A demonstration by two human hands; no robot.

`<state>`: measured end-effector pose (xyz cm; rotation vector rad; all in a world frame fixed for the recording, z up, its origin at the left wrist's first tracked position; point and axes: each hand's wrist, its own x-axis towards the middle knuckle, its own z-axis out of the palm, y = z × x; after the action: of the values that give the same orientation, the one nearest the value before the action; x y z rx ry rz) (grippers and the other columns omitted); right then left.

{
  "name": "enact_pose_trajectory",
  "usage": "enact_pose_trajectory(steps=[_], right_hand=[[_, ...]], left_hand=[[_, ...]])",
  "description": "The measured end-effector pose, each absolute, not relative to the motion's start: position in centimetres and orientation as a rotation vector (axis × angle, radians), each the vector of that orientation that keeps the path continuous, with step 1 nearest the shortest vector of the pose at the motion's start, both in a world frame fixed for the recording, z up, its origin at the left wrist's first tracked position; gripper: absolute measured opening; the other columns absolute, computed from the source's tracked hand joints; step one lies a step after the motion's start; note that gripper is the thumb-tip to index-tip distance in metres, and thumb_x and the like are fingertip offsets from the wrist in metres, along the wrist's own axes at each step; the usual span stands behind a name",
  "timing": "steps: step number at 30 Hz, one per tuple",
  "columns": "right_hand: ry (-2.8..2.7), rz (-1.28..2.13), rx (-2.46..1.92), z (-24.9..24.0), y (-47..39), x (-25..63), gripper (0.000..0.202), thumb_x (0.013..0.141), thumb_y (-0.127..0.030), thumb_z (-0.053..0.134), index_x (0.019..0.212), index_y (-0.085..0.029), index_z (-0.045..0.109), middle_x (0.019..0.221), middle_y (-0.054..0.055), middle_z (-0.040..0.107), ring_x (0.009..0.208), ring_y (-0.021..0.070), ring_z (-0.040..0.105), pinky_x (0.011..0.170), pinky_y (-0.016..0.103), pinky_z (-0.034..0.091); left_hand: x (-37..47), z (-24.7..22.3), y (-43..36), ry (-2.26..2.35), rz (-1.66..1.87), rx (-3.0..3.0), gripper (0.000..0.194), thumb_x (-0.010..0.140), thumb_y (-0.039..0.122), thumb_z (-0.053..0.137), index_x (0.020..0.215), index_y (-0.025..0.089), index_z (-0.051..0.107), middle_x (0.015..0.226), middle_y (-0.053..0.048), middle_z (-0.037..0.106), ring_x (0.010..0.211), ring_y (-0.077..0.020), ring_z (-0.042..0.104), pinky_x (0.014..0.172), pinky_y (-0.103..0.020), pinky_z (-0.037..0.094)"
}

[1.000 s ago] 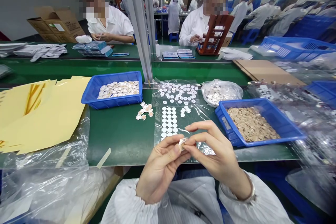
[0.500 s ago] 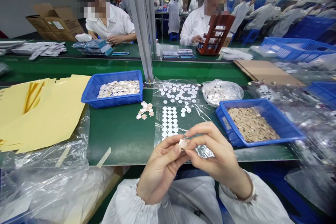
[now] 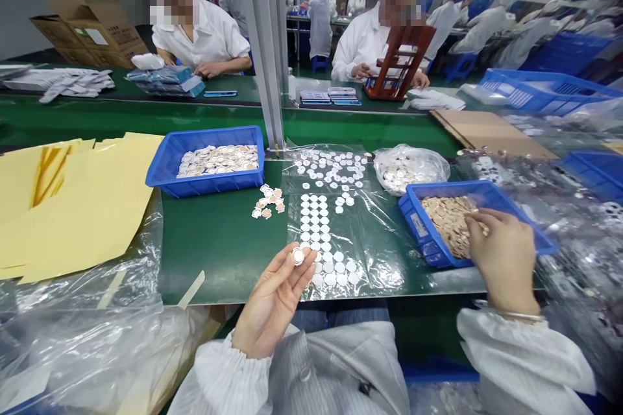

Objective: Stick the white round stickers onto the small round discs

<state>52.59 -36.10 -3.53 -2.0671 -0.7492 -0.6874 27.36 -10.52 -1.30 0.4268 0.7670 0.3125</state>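
My left hand [image 3: 277, 295] is closed in a pinch on a small round disc [image 3: 298, 256] with a white scalloped edge, held up above the front of the table. At the right, my right hand [image 3: 506, 253] reaches over the blue tray [image 3: 418, 243] of tan pieces [image 3: 445, 220]. Its fingers are bent together at the heap, and whatever lies between the fingertips is hidden. Rows of white round stickers [image 3: 314, 214] lie on a clear plastic sheet [image 3: 370, 233] beyond my left hand. Left of the sheet, several white-edged discs [image 3: 267, 201] form a small loose pile.
Another blue tray [image 3: 209, 188] holds many white-edged discs. Near the metal post [image 3: 265, 45] more stickers lie scattered, beside a clear bag [image 3: 411, 168] of round pieces. Yellow sheets [image 3: 97, 207] cover the left side. Two people in white sit across the bench.
My right hand has left the disc and moved right to the tray of tan pieces. My left hand has shifted left and keeps the disc. More sticker rows now show.
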Motion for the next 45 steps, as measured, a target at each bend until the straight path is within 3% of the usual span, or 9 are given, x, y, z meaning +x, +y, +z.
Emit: enact_pose_trajectory(steps=[3,6,9,20,27,32,36,42,45], right_hand=[[-0.649,-0.684,-2.239,-3.8,-33.7,49.1,0.012,0.083,-0.031,0.064,0.083,-0.02,0.068,0.085,0.007,0.064,0.077,0.0224,0.058,0.074,0.038,0.044],[-0.995,-0.001,-2.241,-4.4,-29.8,44.6,0.011,0.089,-0.029,0.057,0.089,-0.021,0.065,0.085,0.003,0.067,0.077,0.0176,0.063,0.07,0.031,0.05],[-1.138,0.265,-2.259,-5.7,-27.2,42.0,0.006,0.087,-0.026,0.06,0.091,-0.023,0.064,0.089,0.001,0.066,0.081,0.0172,0.064,0.072,0.03,0.051],[-1.485,-0.14,-2.433,-6.4,-25.8,41.5,0.006,0.084,-0.022,0.062,0.081,-0.018,0.064,0.078,0.002,0.067,0.072,0.0172,0.061,0.067,0.032,0.039],[-1.437,-0.177,-2.403,-7.0,-25.9,42.0,0.019,0.094,-0.019,0.047,0.084,-0.017,0.063,0.08,0.003,0.066,0.071,0.0168,0.06,0.066,0.031,0.039],[-1.24,0.094,-2.152,-4.8,-25.8,40.5,0.02,0.098,-0.023,0.041,0.09,-0.02,0.058,0.08,0.001,0.063,0.07,0.013,0.059,0.065,0.025,0.044],[-1.351,0.249,-1.914,-2.8,-24.7,38.0,0.02,0.098,-0.025,0.043,0.088,-0.021,0.06,0.081,0.001,0.063,0.075,0.0152,0.059,0.067,0.028,0.046],[-1.268,0.103,-1.873,-1.9,-24.3,36.3,0.015,0.092,-0.028,0.055,0.106,-0.023,0.059,0.093,0.004,0.062,0.083,0.0182,0.059,0.069,0.032,0.048],[-1.196,0.045,-1.851,-1.4,-24.5,35.9,0.02,0.085,-0.026,0.064,0.105,-0.022,0.059,0.091,0.004,0.06,0.082,0.0184,0.059,0.067,0.032,0.049]], left_hand=[[27.6,-2.4,-11.0,0.783,0.298,0.426,0.018,0.089,0.007,0.051,0.105,0.012,0.06,0.098,-0.01,0.074,0.104,-0.0201,0.068,0.094,-0.031,0.054],[28.2,-3.3,-12.0,0.782,0.251,0.411,0.021,0.09,0.007,0.051,0.109,0.011,0.058,0.103,-0.014,0.073,0.109,-0.0229,0.065,0.098,-0.033,0.052],[28.8,-4.2,-12.8,0.786,0.232,0.401,0.022,0.09,0.007,0.051,0.111,0.01,0.056,0.107,-0.016,0.072,0.111,-0.0239,0.064,0.101,-0.033,0.05],[28.7,-5.4,-12.8,0.769,0.233,0.434,0.017,0.09,0.009,0.051,0.106,0.012,0.056,0.106,-0.015,0.073,0.114,-0.0229,0.062,0.104,-0.033,0.046],[28.6,-5.8,-12.8,0.752,0.247,0.425,0.017,0.089,0.008,0.053,0.105,0.011,0.058,0.104,-0.015,0.073,0.114,-0.0239,0.062,0.103,-0.034,0.047],[29.2,-5.0,-12.9,0.712,0.286,0.312,0.014,0.089,0.009,0.053,0.1,0.013,0.061,0.099,-0.012,0.074,0.112,-0.0236,0.063,0.096,-0.032,0.051],[30.3,-3.5,-13.1,0.601,0.272,0.113,0.015,0.092,0.013,0.05,0.093,0.017,0.064,0.09,-0.005,0.074,0.109,-0.0194,0.065,0.086,-0.026,0.055],[30.6,-1.4,-13.3,0.401,0.333,0.064,0.024,0.095,0.019,0.044,0.089,0.021,0.068,0.088,-0.002,0.074,0.109,-0.0175,0.065,0.102,-0.035,0.046],[30.2,-0.7,-13.5,0.289,0.382,0.149,0.023,0.093,0.018,0.047,0.088,0.023,0.069,0.089,0.0,0.075,0.113,-0.0172,0.063,0.106,-0.036,0.042]])
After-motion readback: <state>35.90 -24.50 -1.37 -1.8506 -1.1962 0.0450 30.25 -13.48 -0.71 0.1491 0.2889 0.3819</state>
